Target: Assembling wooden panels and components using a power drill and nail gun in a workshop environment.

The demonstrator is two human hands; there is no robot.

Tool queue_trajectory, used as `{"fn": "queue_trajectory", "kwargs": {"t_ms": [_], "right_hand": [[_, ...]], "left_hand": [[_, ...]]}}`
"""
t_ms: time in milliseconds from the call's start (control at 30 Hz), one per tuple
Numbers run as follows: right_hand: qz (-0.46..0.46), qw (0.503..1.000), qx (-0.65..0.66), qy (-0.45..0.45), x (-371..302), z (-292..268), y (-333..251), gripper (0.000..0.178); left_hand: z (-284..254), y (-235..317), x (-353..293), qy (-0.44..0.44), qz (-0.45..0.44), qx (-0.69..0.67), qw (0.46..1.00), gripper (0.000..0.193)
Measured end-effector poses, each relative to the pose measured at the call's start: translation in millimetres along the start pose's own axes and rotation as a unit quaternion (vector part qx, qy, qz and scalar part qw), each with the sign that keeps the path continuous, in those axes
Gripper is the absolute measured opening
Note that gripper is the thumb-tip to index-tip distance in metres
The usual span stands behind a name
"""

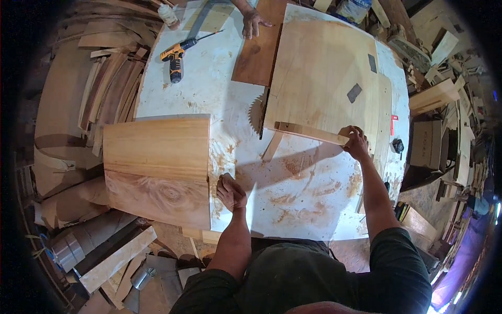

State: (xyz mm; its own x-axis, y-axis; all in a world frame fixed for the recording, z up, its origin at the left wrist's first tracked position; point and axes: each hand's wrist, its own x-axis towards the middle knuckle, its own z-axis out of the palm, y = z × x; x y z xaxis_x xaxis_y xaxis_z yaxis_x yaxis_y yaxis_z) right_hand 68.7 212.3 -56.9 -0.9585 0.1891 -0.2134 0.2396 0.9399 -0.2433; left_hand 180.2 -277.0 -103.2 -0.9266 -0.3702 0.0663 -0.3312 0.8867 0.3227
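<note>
My right hand [356,142] is wrapped round the right end of a narrow wooden strip [311,132]. The strip lies along the near edge of a large pale wooden panel [324,78]. My left hand [230,192] is closed with its fingers curled, close to the right edge of a two-toned wooden panel [157,162]; whatever it may hold is hidden. Between the two panels, a toothed circular saw blade [256,112] stands up from the white, sawdust-strewn table [293,193]. Two dark patches show on the large panel.
Across the table another person's hand [252,23] rests by a reddish-brown board [256,55]. An orange and black cordless drill [175,58] lies at the far left, near a white bottle [168,14]. A tape measure [398,146] sits at the right edge. Timber offcuts [112,94] are stacked at the left.
</note>
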Motion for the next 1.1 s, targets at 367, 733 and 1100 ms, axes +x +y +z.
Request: {"fn": "queue_trajectory", "kwargs": {"t_ms": [367, 733, 1100], "right_hand": [[-0.003, 1.000, 0.000, 0.009, 2.1, 7.5, 7.2, 0.097], [0.024, 1.000, -0.009, -0.013, -0.3, -4.7, -8.6, 0.092], [0.015, 0.999, -0.026, -0.019, 0.9, -3.8, -6.4, 0.091]], "left_hand": [[-5.1, 3.6, 0.4, 0.015, 0.019, 0.000, 1.000, 0.049], [-5.3, 3.3, 1.3, 0.014, 0.026, 0.009, 1.000, 0.047], [-8.6, 5.7, 1.4, 0.004, 0.030, 0.002, 1.000, 0.052]]}}
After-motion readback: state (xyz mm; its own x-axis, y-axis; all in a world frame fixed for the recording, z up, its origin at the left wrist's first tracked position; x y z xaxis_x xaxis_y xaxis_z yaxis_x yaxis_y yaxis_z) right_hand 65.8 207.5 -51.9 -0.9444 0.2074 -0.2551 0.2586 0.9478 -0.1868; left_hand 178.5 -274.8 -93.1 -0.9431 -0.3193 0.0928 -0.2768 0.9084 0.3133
